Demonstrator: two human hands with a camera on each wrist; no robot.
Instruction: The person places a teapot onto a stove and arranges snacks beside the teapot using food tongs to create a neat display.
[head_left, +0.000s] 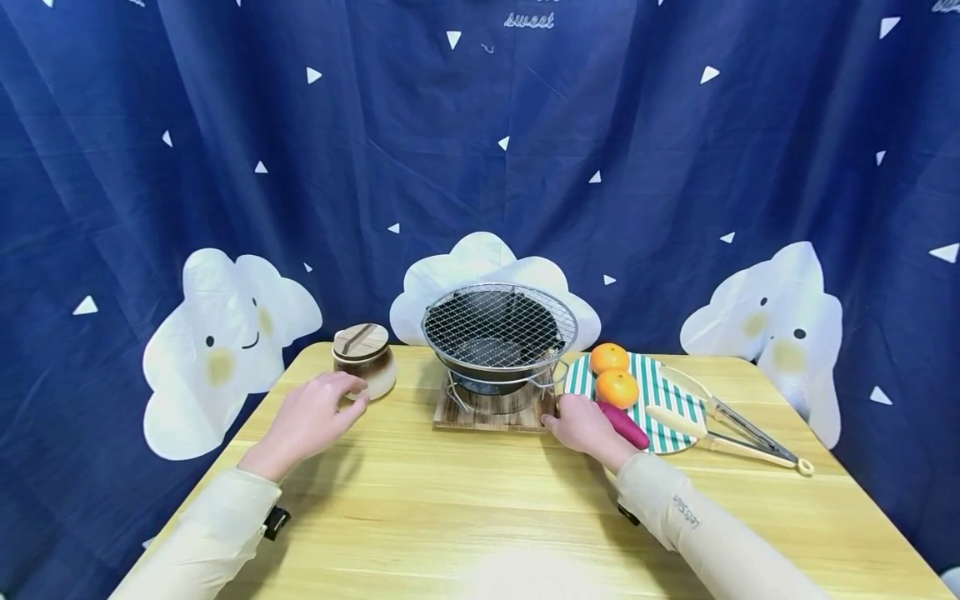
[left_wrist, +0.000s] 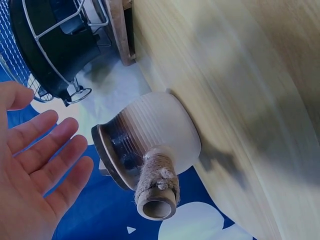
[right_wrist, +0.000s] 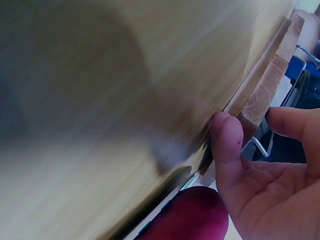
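My right hand [head_left: 588, 427] pinches the front right corner of a wooden board [head_left: 487, 421] between thumb and fingers; the right wrist view shows a finger [right_wrist: 285, 121] and the thumb on either side of that corner. On the board stands a black tabletop grill [head_left: 491, 379] with a round wire rack [head_left: 502, 325] over it. My left hand [head_left: 318, 414] hovers with loosely spread fingers by a lidded ceramic pot [head_left: 382, 375]. In the left wrist view, the pot's rope-wrapped handle [left_wrist: 159, 175] shows, and the palm [left_wrist: 25, 195] holds nothing.
Right of the grill, a round green-and-white striped mat [head_left: 678, 400] bears two oranges [head_left: 617, 389] and a smooth magenta, sweet-potato-like thing [head_left: 626, 426]. Cream-tipped tongs [head_left: 742, 429] lie across its right edge. A blue curtain [head_left: 495, 192] hangs behind the wooden table [head_left: 450, 500].
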